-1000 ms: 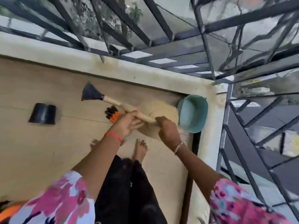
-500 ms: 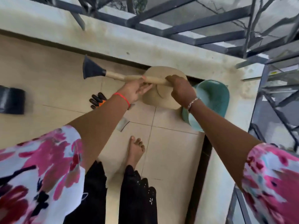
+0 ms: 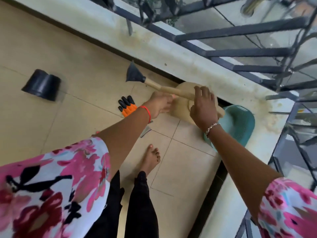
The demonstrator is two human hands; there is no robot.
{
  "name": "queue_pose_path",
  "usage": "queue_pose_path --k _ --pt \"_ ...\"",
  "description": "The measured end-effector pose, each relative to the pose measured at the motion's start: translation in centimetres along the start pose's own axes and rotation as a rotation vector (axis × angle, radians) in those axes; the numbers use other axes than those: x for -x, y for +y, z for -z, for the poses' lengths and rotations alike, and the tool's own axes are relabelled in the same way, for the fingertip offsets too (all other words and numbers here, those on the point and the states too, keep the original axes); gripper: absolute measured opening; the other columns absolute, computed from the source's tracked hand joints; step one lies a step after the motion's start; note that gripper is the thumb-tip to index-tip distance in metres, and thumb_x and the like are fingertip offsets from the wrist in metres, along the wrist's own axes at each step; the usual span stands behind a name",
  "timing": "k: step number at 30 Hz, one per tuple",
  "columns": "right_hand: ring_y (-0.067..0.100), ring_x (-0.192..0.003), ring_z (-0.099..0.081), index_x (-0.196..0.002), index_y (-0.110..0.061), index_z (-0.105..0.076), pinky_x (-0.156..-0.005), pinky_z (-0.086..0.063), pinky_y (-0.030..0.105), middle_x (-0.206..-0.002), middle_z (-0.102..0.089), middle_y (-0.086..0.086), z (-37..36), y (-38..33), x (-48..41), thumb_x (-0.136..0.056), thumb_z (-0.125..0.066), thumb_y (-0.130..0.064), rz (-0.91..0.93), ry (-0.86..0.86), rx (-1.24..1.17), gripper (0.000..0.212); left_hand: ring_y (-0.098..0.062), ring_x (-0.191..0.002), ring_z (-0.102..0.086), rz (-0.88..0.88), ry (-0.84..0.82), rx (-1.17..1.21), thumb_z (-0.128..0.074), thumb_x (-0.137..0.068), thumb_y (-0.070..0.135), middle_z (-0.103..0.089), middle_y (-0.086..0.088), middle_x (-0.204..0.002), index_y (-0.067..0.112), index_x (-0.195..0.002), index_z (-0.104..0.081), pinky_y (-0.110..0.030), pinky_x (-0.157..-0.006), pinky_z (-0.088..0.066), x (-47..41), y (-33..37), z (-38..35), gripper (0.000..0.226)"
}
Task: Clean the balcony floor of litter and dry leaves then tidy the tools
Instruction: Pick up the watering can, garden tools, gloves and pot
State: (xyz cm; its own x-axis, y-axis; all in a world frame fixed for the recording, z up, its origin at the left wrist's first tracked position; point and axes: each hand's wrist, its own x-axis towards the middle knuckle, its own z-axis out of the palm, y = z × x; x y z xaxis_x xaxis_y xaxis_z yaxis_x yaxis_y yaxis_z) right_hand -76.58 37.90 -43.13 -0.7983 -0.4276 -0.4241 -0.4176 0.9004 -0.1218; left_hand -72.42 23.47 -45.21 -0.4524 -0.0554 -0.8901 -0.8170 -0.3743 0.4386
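While the left hand (image 3: 160,103) is gripping the brush (image 3: 169,90) by its handle, over the floor (image 3: 85,117) beside the teal dustpan (image 3: 240,124), the right hand (image 3: 204,107) is lying straight-fingered across it; that lone grip loosening is probably risking a drop onto the gloves (image 3: 127,105).

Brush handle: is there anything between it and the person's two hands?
Nothing visible stands between them. The left hand holds the brush handle, and the right hand lies directly over it.
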Motion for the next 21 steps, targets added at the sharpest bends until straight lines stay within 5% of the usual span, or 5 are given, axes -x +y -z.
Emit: queue_pose_path --k 4,7,11,21 --pt "0.036 -0.123 -0.039 -0.137 -0.001 -0.035 -0.107 -0.030 0.043 -0.134 -0.040 0.020 1.0 -7.0 1.5 -0.081 -0.046 0.006 0.167 -0.042 0.036 0.058 -0.013 -0.070 -0.052 -0.030 0.059 -0.240 -0.053 -0.093 0.011 -0.058 -0.004 -0.089 0.011 -0.089 -0.059 -0.018 -0.064 -0.042 2.7 -2.1 6.1 0.007" --pt "0.035 -0.117 -0.043 -0.136 -0.004 -0.034 -0.094 -0.034 0.038 -0.131 -0.041 0.017 1.7 -12.9 2.4 -0.087 -0.043 -0.001 0.298 -0.118 0.106 0.050 -0.027 -0.090 -0.063 -0.068 0.131 -0.410 -0.057 -0.090 0.012 -0.064 -0.018 -0.109 -0.001 -0.111 -0.062 -0.024 -0.078 -0.049 6.4 -3.8 11.7 0.025" --pt "0.038 -0.113 -0.046 -0.133 -0.003 -0.038 -0.093 -0.035 0.041 -0.126 -0.044 0.019 0.4 -21.7 4.4 -0.086 -0.044 -0.002 0.516 -0.216 0.161 0.047 -0.036 -0.110 -0.058 -0.063 0.312 -0.357 -0.062 -0.088 0.011 -0.061 -0.027 -0.116 -0.004 -0.115 -0.060 -0.035 -0.084 -0.046 12.0 -8.8 20.0 0.031" --pt "0.036 -0.113 -0.045 -0.136 -0.002 -0.033 -0.092 -0.035 0.041 -0.130 -0.040 0.017 -5.7 -38.8 15.9 -0.082 -0.045 0.001 0.889 -0.314 0.367 0.055 -0.035 -0.092 -0.063 -0.013 0.636 -0.067 -0.060 -0.086 0.002 -0.065 -0.030 -0.104 -0.007 -0.105 -0.063 -0.035 -0.081 -0.048 24.4 -29.6 34.4 0.021"
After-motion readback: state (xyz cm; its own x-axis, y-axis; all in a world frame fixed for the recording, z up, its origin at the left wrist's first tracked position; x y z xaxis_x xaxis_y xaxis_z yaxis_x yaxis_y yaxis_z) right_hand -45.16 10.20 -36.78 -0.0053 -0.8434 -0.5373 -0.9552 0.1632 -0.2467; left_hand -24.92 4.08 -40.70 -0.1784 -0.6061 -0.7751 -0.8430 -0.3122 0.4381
